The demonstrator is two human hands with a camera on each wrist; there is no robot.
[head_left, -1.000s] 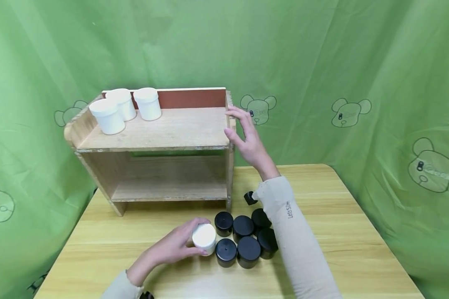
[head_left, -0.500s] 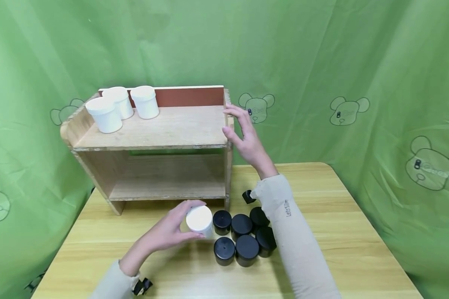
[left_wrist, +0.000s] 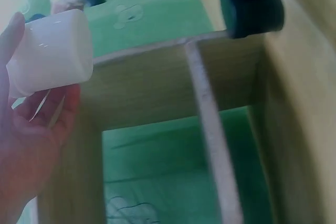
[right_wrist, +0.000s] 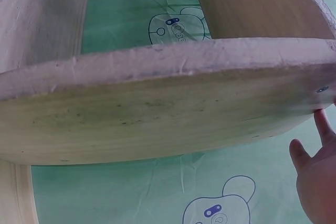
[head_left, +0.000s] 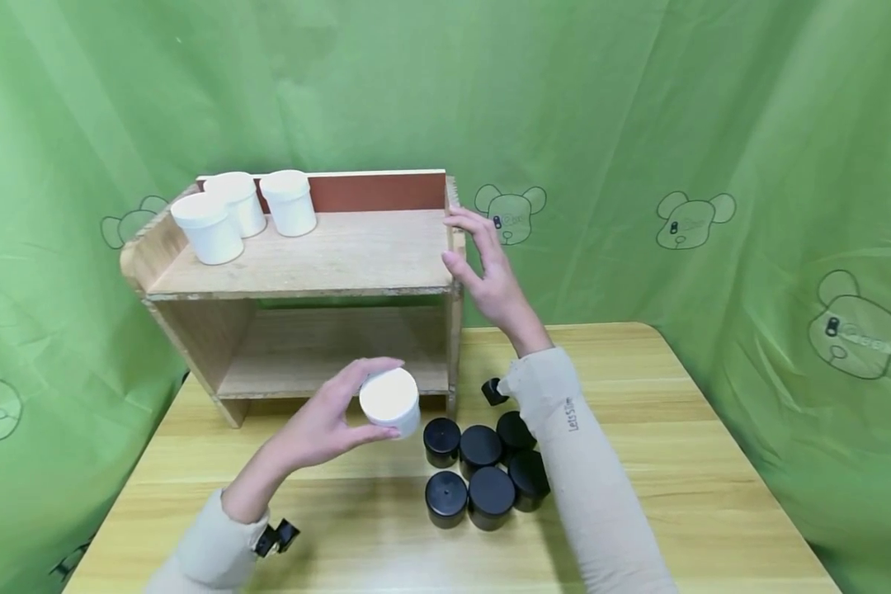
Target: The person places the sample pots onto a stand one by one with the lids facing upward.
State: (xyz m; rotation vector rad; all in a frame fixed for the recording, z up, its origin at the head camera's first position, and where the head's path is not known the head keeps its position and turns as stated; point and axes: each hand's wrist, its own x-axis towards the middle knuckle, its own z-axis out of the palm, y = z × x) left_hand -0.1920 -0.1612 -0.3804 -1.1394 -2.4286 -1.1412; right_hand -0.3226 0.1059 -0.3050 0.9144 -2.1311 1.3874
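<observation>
Head view: a white jar (head_left: 390,404) sits between the thumb and fingers of a person's left hand (head_left: 322,425), lid facing up, apparently clear of the table (head_left: 676,462) and in front of the lower part of a wooden shelf unit (head_left: 379,247). It looks like hard, smooth plastic: probably light and stiff, unlikely to break, though its glossy wall could slip in a loose hold. Its contents are hidden, so its true weight cannot be told. The side wall seems the best place to grip, with thumb and fingers opposite each other.

The left hand does this, spread about as wide as the jar and curled round it. The right hand (head_left: 492,276), farther off and to the right, grips nothing; its fingers are extended and apart, fingertips resting against the shelf unit's end panel (right_wrist: 173,114).

Beyond the left hand and to its left, three more white jars (head_left: 289,202) stand on the top board. Six black jars (head_left: 492,495) are grouped to the left hand's right, nearer the person than the right hand and beside that arm's sleeve (head_left: 594,462).
</observation>
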